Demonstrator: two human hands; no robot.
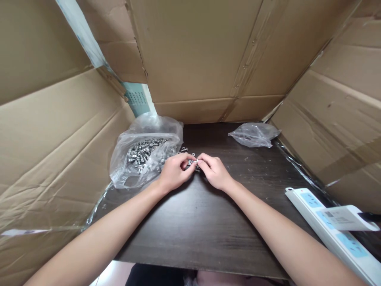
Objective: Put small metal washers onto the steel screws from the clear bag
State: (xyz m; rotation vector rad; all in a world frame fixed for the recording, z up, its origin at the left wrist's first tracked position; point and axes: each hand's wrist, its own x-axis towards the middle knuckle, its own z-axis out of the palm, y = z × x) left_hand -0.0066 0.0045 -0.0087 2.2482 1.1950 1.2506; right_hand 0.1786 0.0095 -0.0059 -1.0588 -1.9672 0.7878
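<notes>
My left hand (pixel 175 170) and my right hand (pixel 214 171) meet above the middle of the table. Between their fingertips is a small silver bolt (pixel 194 161), pinched by the left thumb and forefinger, with the right fingertips closed on its right end. Whether a nut or washer sits on that end is too small to make out. A few loose metal bolts (pixel 184 149) lie just behind my hands, others partly hidden under the fingers. Left of my left hand, an opened clear plastic bag (pixel 119 169) holds a heap of similar metal fasteners (pixel 143 154).
A second clear plastic bag (pixel 253 134) lies at the back right of the dark wooden table (pixel 190 226). On the right is a white power strip (pixel 315 214) with a plugged-in white adapter (pixel 345 217). Cardboard walls (pixel 202 51) enclose the back and both sides.
</notes>
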